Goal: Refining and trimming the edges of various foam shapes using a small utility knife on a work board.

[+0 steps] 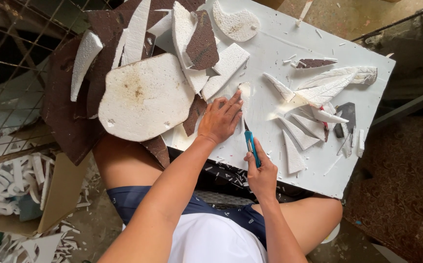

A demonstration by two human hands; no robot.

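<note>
Wire mesh (7, 92), floor scraps (12, 185)

Foam pile (145, 95) crowds the left; cut pieces (313, 104) right; bare board (265, 53) between.

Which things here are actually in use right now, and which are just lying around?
In use: left hand pressing small foam piece; right hand holding blue knife; white board.

Lying about: large foam slab; brown pieces; cut foam feathers; floor scraps.
</note>
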